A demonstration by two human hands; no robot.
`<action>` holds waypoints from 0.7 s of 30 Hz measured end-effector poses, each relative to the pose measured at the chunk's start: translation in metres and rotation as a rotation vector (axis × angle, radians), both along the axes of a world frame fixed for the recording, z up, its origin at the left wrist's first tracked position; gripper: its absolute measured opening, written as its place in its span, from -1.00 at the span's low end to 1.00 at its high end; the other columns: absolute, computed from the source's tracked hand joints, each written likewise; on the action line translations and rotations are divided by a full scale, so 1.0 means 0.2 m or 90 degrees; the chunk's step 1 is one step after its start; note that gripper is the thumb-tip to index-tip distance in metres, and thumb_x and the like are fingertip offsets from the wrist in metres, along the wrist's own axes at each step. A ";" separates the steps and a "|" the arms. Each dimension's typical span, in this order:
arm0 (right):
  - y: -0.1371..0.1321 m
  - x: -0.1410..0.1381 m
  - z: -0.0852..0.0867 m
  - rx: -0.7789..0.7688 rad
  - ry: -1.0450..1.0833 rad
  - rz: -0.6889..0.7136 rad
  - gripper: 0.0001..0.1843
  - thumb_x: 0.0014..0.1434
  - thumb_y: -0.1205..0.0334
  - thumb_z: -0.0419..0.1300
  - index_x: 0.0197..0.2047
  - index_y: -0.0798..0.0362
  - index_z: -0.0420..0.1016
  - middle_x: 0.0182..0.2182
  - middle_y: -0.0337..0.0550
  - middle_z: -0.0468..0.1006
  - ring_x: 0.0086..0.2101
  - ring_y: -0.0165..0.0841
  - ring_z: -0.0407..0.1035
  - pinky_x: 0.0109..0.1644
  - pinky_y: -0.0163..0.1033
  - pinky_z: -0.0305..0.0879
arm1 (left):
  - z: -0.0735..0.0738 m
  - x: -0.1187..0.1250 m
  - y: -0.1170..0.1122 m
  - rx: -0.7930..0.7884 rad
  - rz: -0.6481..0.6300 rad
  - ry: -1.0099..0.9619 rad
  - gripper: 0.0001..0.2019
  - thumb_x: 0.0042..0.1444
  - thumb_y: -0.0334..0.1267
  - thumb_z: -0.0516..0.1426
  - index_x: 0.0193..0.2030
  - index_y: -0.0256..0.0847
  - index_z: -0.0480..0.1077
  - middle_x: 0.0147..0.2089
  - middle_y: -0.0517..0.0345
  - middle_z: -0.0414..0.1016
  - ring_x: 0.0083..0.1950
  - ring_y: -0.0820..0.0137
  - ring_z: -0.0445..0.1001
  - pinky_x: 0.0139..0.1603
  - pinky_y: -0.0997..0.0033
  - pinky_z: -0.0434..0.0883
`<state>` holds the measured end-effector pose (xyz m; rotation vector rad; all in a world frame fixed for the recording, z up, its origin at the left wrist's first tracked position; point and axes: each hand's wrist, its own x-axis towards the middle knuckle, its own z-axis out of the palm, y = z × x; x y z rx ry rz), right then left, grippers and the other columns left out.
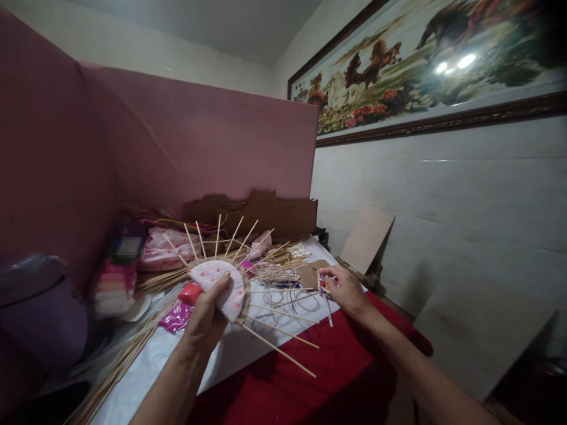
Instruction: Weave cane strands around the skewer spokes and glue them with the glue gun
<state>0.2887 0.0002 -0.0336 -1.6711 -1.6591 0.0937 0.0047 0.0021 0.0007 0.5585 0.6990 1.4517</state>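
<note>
My left hand (pixel 207 313) grips a half-round padded fabric piece (pixel 221 280), white with pink and orange dots, its thumb lying on the front. Twine wraps the curved rim of this piece, and thin wooden sticks (pixel 283 314) fan out from it. To the right, the fingers of my right hand (pixel 343 289) are closed on a small piece with a purple, white and orange pattern (pixel 322 283), at the tip of one stick. Just below that hand a pale narrow rod (pixel 330 314) shows; whether it is held I cannot tell.
Loose twine (pixel 305 304) and a brown card (pixel 312 274) lie on the white sheet (pixel 241 354) beyond a red cloth (pixel 283 386). Bundled sticks (pixel 126 360), a magenta packet (pixel 176 317) and dotted fabric (pixel 170 247) are at left. Torn cardboard (pixel 252 215) stands behind.
</note>
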 end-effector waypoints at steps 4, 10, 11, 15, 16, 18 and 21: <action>0.02 0.20 -0.03 -0.087 -0.058 -0.076 -0.68 0.01 0.32 0.07 -0.14 0.17 0.46 -0.14 0.09 0.47 -0.14 -0.18 0.36 -0.08 -0.17 0.21 | 0.01 0.00 0.01 0.000 0.001 0.010 -0.89 0.01 -0.52 0.11 -0.30 -0.37 0.42 -0.43 0.06 0.55 -0.48 0.39 0.52 -0.39 0.34 0.53; 0.03 0.23 -0.12 -0.164 -0.104 -0.019 -0.60 -0.06 0.22 0.19 -0.09 0.11 0.43 -0.15 0.01 0.48 -0.15 -0.18 0.36 -0.11 -0.23 0.20 | 0.02 0.00 0.00 -0.003 0.013 0.010 -0.86 0.02 -0.53 0.10 -0.27 -0.35 0.42 -0.41 0.08 0.57 -0.45 0.39 0.54 -0.42 0.37 0.53; 0.04 0.22 -0.13 -0.164 -0.105 -0.017 -0.59 -0.04 0.24 0.17 -0.07 0.11 0.41 -0.13 0.02 0.47 -0.15 -0.19 0.36 -0.11 -0.23 0.19 | 0.02 0.00 0.00 -0.005 0.016 0.010 -0.86 0.02 -0.53 0.10 -0.28 -0.35 0.42 -0.41 0.08 0.57 -0.46 0.40 0.53 -0.43 0.39 0.53; 0.06 0.21 -0.16 -0.151 -0.099 -0.014 -0.61 -0.04 0.29 0.16 -0.08 0.15 0.39 -0.16 0.03 0.46 -0.18 -0.22 0.35 -0.13 -0.25 0.19 | 0.03 0.00 0.00 -0.014 0.020 0.008 -0.88 0.04 -0.53 0.08 -0.32 -0.35 0.42 -0.45 0.10 0.56 -0.49 0.42 0.53 -0.45 0.43 0.52; 0.06 0.22 -0.17 -0.146 -0.097 -0.011 -0.63 -0.05 0.30 0.17 -0.11 0.14 0.40 -0.18 0.00 0.46 -0.19 -0.24 0.34 -0.14 -0.26 0.19 | 0.03 0.00 0.00 -0.015 0.018 0.009 -0.88 0.04 -0.53 0.08 -0.32 -0.35 0.42 -0.45 0.09 0.56 -0.49 0.42 0.53 -0.45 0.43 0.52; 0.06 0.23 -0.16 -0.132 -0.093 -0.006 -0.68 -0.05 0.31 0.17 -0.16 0.13 0.41 -0.22 -0.04 0.44 -0.22 -0.27 0.33 -0.15 -0.26 0.18 | 0.03 0.00 0.00 -0.013 0.016 0.010 -0.87 0.04 -0.54 0.08 -0.31 -0.35 0.42 -0.45 0.09 0.56 -0.49 0.41 0.53 -0.44 0.41 0.53; 0.07 0.23 -0.15 -0.114 -0.090 0.011 -0.73 -0.09 0.32 0.19 -0.23 0.11 0.40 -0.23 -0.08 0.39 -0.24 -0.30 0.31 -0.16 -0.28 0.17 | 0.03 0.00 0.00 -0.007 0.013 0.014 -0.87 0.05 -0.54 0.07 -0.33 -0.34 0.43 -0.47 0.10 0.56 -0.51 0.41 0.52 -0.44 0.37 0.53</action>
